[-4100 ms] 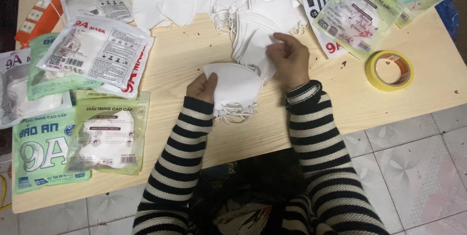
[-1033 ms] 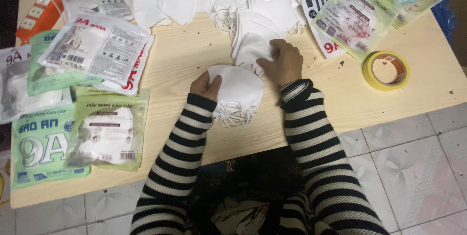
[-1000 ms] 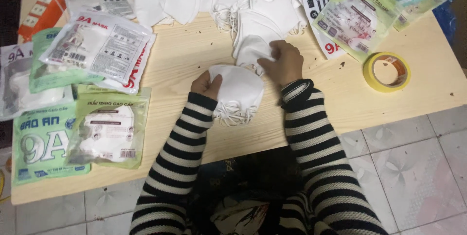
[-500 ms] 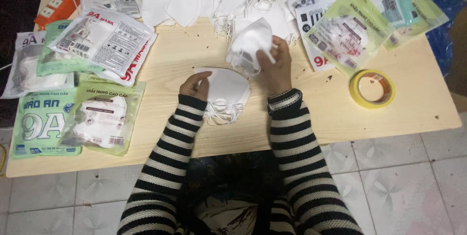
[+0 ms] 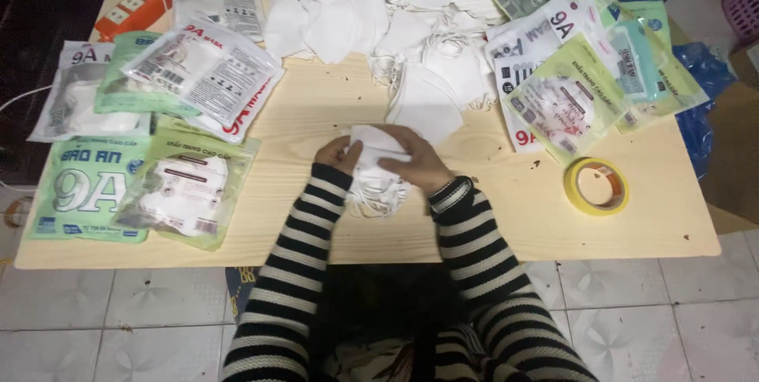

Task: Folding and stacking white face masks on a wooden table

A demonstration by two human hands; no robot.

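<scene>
Your left hand (image 5: 338, 153) and right hand (image 5: 413, 162) both gripped one white mask (image 5: 375, 147) over the mask stack (image 5: 378, 189), near-centre on the surface (image 5: 506, 216). Loose masks (image 5: 423, 97) lay just beyond; tape roll (image 5: 597, 187) sat right.

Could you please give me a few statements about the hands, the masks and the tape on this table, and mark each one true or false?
1. Both hands, the left hand and the right hand, are on the folded white mask. True.
2. The roll of yellow tape lies to the left of the hands. False: it lies to their right, near the table's right end.
3. A loose heap of white masks lies at the far side of the wooden table. True.
4. The green mask packets are stacked on the floor. False: they lie on the table.
5. The person wears plain white sleeves. False: the sleeves are striped black and white.
</scene>
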